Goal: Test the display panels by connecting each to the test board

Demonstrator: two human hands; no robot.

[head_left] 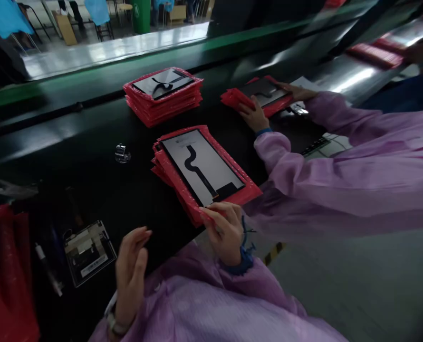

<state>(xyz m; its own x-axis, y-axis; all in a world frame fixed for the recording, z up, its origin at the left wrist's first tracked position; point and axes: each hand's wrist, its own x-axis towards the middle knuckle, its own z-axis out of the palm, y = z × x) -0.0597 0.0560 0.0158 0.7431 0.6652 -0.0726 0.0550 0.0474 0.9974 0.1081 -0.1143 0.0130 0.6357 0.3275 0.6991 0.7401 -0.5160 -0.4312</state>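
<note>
- Two bare hands are over the matte black tabletop [143,194]: the right hand [225,232] has thumb and fingers closed on the near edge of a translucent red plastic sleeve [249,192]; the left hand [130,275] is raised with fingers loosely extended and appears to hold nothing.
- On that sleeve lies a flat, rectangular, white-backed panel with dark edges [213,164], a black, S-curved ribbon cable [201,175] across its face; more red layers show beneath.
- The step in hand looks like handling the panel and sleeve at their near corner; whether they are being set down or taken up, I cannot tell.
- Any next move seems to call for the left hand to steady an opposite edge, with fingertips clear of the cable and the layers kept square.
</note>
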